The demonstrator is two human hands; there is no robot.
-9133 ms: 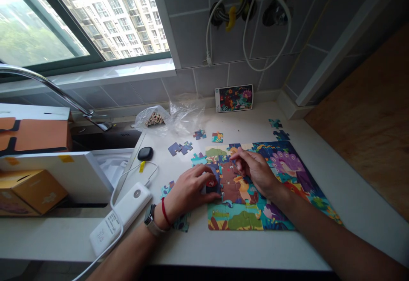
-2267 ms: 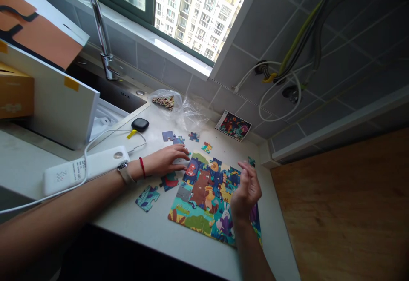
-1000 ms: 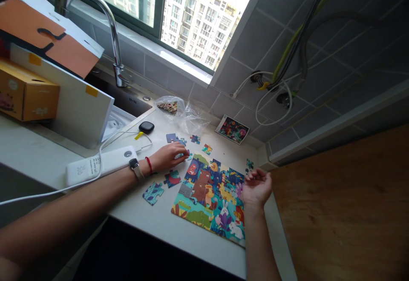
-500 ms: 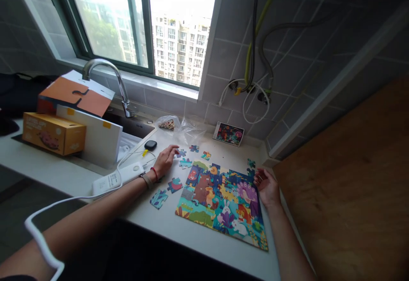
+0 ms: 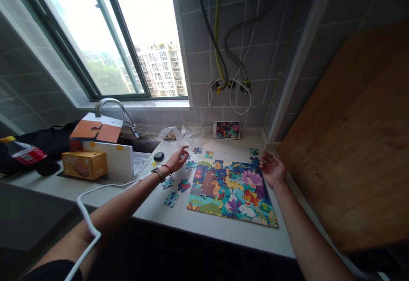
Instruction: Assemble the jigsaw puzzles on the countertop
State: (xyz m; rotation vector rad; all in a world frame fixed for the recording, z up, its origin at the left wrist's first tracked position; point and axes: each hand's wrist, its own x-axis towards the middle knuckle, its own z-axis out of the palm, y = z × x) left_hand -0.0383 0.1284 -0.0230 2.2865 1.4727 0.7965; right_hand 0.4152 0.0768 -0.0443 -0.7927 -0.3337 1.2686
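Observation:
A colourful jigsaw puzzle [image 5: 234,193] with forest animals lies largely joined on the counter. My left hand [image 5: 177,162] hovers left of it with fingers stretched out and apart, holding nothing I can see. Under and beside its fingers are loose pieces, among them a teal puzzle piece [image 5: 191,165] and a blue puzzle piece [image 5: 197,150]. A red-and-blue puzzle piece [image 5: 183,185] lies nearer the puzzle's left edge. My right hand [image 5: 274,170] rests at the puzzle's upper right corner, fingers loosely curled but apart, beside a dark puzzle piece [image 5: 254,151].
A picture card [image 5: 226,130] leans against the tiled wall. Nearby lie a clear plastic bag [image 5: 190,135] and a black case [image 5: 159,156]. Left are a sink with a faucet [image 5: 123,108], an orange box [image 5: 84,164] and a bottle [image 5: 27,153]. A white cable [image 5: 83,208] crosses my left arm.
The view has turned, bringing the bottle into sight on the left. My left hand's fingers have lifted and spread from the piece they were at. My right hand stays by the puzzle's upper right corner.

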